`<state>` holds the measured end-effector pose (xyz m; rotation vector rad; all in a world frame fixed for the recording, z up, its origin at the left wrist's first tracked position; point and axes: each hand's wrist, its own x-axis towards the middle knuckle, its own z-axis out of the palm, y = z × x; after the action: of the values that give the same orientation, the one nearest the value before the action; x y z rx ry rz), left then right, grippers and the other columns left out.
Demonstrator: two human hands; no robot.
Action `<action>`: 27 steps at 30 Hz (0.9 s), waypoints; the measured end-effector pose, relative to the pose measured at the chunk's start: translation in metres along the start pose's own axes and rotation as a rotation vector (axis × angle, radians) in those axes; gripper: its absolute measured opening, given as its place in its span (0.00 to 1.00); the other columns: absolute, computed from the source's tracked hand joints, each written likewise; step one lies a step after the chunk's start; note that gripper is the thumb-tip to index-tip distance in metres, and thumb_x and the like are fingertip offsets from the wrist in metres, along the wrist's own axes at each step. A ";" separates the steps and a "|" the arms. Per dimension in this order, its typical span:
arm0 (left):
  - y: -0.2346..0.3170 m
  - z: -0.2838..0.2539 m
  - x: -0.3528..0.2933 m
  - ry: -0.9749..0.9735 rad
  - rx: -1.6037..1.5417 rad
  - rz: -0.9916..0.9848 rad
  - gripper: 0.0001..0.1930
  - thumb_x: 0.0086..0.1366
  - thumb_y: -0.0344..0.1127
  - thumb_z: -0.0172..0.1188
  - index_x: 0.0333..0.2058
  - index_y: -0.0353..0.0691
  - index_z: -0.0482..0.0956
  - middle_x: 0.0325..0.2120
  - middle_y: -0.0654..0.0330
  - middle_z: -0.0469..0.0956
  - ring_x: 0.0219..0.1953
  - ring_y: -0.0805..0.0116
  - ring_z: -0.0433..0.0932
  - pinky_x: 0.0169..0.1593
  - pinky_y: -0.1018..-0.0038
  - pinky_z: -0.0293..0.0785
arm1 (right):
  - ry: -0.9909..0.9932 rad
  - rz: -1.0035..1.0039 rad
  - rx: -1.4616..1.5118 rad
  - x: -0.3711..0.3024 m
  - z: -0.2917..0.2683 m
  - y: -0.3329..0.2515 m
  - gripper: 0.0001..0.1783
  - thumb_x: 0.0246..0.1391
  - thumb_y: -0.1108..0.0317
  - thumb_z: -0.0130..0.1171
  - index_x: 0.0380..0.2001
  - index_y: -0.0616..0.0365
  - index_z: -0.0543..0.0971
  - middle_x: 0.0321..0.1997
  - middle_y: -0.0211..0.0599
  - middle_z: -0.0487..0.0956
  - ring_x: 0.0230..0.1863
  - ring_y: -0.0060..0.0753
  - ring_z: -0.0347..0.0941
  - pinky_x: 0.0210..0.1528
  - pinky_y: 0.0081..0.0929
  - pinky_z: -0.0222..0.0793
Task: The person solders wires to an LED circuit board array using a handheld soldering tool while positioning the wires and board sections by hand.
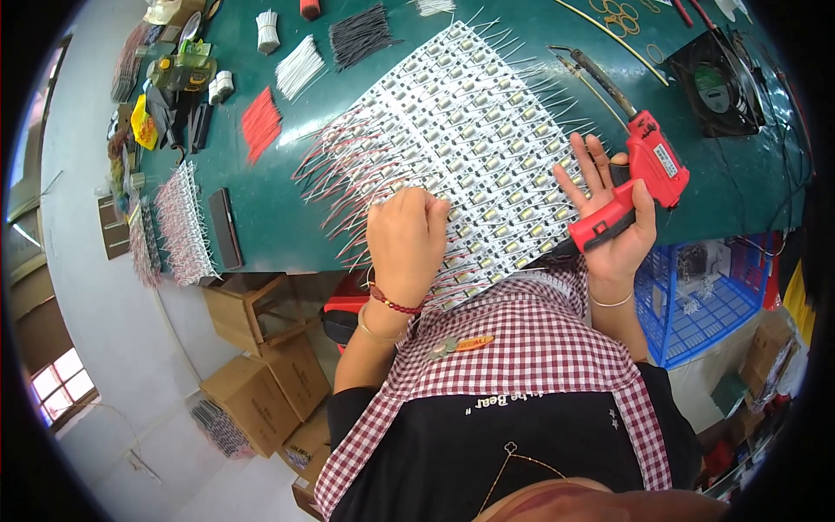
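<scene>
A large white panel of small circuit boards [487, 130] lies slanted on the green table, its near corner reaching my apron. Red and white wires [348, 165] stick out along its left side, and thin pale wires along its right. My left hand [407, 233] is closed over the panel's near left part; what its curled fingers pinch, if anything, is hidden. In my right hand [619, 228] rests a red soldering gun [657, 161], held by thumb and palm with several fingers stretched out. The gun's metal tip points away, above the panel's right edge.
Bundles of red wires [261, 123], white wires [300, 67] and black wires [361, 38] lie on the table [296, 222] beyond the panel. A black fan [718, 83] stands at the far right. Below the table are a blue crate [696, 300] and cardboard boxes [252, 404].
</scene>
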<state>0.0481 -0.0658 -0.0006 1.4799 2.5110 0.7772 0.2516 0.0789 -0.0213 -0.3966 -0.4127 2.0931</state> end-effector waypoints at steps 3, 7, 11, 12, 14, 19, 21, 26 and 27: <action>0.000 0.003 -0.006 0.030 0.036 -0.001 0.11 0.59 0.35 0.66 0.23 0.40 0.73 0.16 0.61 0.70 0.19 0.59 0.68 0.33 0.65 0.61 | -0.009 -0.003 -0.022 0.001 -0.001 0.000 0.17 0.64 0.60 0.50 0.50 0.57 0.70 0.62 0.57 0.69 0.74 0.58 0.50 0.70 0.70 0.45; -0.006 0.003 -0.010 0.034 0.148 -0.015 0.11 0.59 0.35 0.65 0.24 0.40 0.73 0.17 0.60 0.73 0.20 0.56 0.70 0.33 0.63 0.61 | -0.011 0.003 0.010 0.001 -0.001 0.001 0.17 0.64 0.60 0.50 0.51 0.58 0.70 0.62 0.58 0.68 0.74 0.59 0.50 0.70 0.70 0.45; -0.005 -0.018 -0.013 -0.070 0.295 -0.075 0.08 0.59 0.34 0.64 0.26 0.41 0.73 0.20 0.60 0.74 0.23 0.56 0.73 0.35 0.64 0.61 | -0.017 -0.014 0.008 0.001 -0.004 0.002 0.17 0.64 0.60 0.50 0.51 0.57 0.69 0.63 0.59 0.68 0.74 0.59 0.50 0.70 0.70 0.44; -0.001 -0.020 -0.010 -0.073 0.295 -0.072 0.08 0.59 0.34 0.64 0.26 0.41 0.73 0.20 0.60 0.74 0.23 0.56 0.73 0.35 0.64 0.61 | -0.016 -0.020 0.006 0.001 -0.005 0.002 0.17 0.65 0.60 0.50 0.51 0.58 0.69 0.63 0.59 0.68 0.74 0.59 0.50 0.70 0.70 0.44; 0.013 -0.024 -0.002 0.016 0.197 0.034 0.07 0.59 0.33 0.64 0.30 0.41 0.74 0.25 0.61 0.76 0.26 0.59 0.73 0.37 0.65 0.61 | -0.020 -0.016 0.007 0.000 -0.003 0.001 0.17 0.65 0.60 0.50 0.51 0.58 0.69 0.63 0.59 0.68 0.74 0.59 0.50 0.70 0.70 0.44; 0.046 0.005 0.021 -0.054 0.001 0.220 0.08 0.57 0.33 0.65 0.32 0.43 0.75 0.27 0.61 0.73 0.34 0.61 0.73 0.39 0.63 0.62 | -0.008 0.009 0.051 0.001 -0.003 0.002 0.17 0.63 0.60 0.53 0.48 0.60 0.71 0.65 0.61 0.64 0.75 0.60 0.44 0.72 0.71 0.38; 0.048 0.016 0.024 -0.163 0.021 0.219 0.08 0.56 0.34 0.66 0.30 0.43 0.75 0.26 0.61 0.72 0.36 0.60 0.73 0.41 0.62 0.64 | -0.011 0.003 0.036 0.001 -0.002 0.001 0.17 0.63 0.60 0.53 0.48 0.59 0.71 0.65 0.61 0.65 0.75 0.60 0.44 0.71 0.72 0.38; 0.039 0.020 0.024 -0.165 -0.042 0.220 0.08 0.57 0.33 0.66 0.27 0.41 0.74 0.24 0.61 0.72 0.31 0.59 0.73 0.38 0.63 0.65 | -0.008 -0.006 0.035 0.000 -0.004 0.001 0.16 0.63 0.60 0.52 0.49 0.59 0.71 0.65 0.61 0.65 0.75 0.60 0.44 0.71 0.72 0.38; 0.036 0.018 0.021 -0.130 -0.080 0.210 0.08 0.57 0.32 0.65 0.26 0.40 0.73 0.23 0.61 0.72 0.29 0.60 0.73 0.36 0.64 0.66 | -0.004 -0.006 0.034 0.000 -0.004 0.001 0.16 0.63 0.60 0.52 0.49 0.59 0.71 0.65 0.61 0.65 0.75 0.60 0.44 0.71 0.72 0.38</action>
<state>0.0718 -0.0272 0.0044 1.7264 2.2301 0.7731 0.2525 0.0786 -0.0254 -0.3711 -0.3791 2.0926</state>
